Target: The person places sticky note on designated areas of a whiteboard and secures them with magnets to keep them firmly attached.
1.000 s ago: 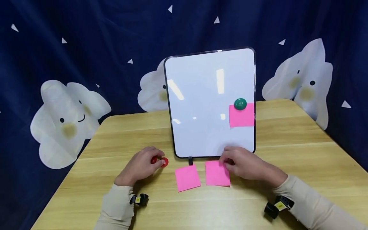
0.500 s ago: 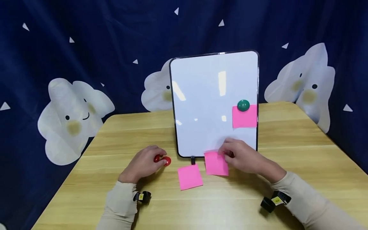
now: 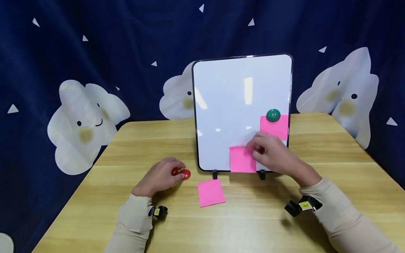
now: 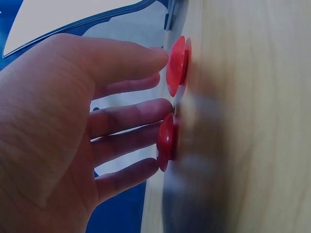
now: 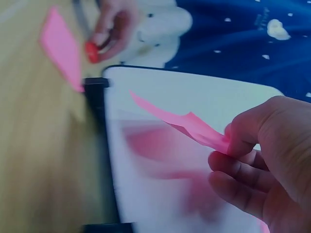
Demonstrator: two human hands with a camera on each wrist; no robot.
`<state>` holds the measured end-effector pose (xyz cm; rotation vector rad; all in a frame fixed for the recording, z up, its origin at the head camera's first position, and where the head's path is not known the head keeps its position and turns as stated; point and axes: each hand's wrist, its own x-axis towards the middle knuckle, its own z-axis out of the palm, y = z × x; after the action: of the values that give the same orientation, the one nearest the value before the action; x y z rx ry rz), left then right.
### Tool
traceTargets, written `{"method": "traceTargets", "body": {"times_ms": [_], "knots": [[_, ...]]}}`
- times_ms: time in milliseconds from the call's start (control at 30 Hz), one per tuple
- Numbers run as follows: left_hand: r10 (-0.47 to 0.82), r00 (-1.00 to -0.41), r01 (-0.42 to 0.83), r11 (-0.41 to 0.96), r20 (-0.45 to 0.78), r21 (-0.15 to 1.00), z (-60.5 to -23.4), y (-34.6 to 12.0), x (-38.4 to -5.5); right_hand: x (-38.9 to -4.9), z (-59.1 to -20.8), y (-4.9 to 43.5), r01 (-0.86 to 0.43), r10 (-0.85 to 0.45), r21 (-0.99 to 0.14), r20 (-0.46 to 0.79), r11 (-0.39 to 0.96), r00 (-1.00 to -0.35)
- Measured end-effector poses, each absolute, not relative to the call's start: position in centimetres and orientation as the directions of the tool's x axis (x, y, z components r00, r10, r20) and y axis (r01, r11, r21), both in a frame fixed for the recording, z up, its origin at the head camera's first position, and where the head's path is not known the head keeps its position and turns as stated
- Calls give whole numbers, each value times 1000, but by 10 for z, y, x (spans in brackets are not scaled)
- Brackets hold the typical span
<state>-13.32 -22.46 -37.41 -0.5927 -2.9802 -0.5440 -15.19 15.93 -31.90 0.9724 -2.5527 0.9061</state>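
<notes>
My right hand (image 3: pixel 280 154) pinches a pink sticky note (image 3: pixel 241 161) by its upper right corner. The note hangs in front of the lower part of the whiteboard (image 3: pixel 221 102); in the right wrist view it stands off the surface, bent, with its reflection below. On the table left of the board, my left hand (image 3: pixel 159 176) rests beside two red round magnets. Its thumb tip is right at one red magnet (image 4: pixel 176 68), and its other fingertips reach the second red magnet (image 4: pixel 165 141). Both magnets sit on the tabletop, with the fingers fairly straight around them.
A green magnet (image 3: pixel 273 115) holds another pink note (image 3: pixel 272 130) at the board's right edge. A third pink note (image 3: pixel 211 193) lies on the wooden table (image 3: pixel 227 228) before the board. Black feet (image 3: pixel 262 174) prop the board; a blue curtain (image 3: pixel 133 28) hangs behind.
My right hand has lifted the pink note off the table and raised it to the lower part of the whiteboard. The left hand stays by the red magnets. The head view shifts slightly.
</notes>
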Motion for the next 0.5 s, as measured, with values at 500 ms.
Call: {"method": "traceTargets", "body": {"times_ms": [500], "knots": [[374, -922, 387, 866, 104, 318, -374, -222, -136, -167, -318, 164, -709, -206, -375, 783, 597, -587]]}}
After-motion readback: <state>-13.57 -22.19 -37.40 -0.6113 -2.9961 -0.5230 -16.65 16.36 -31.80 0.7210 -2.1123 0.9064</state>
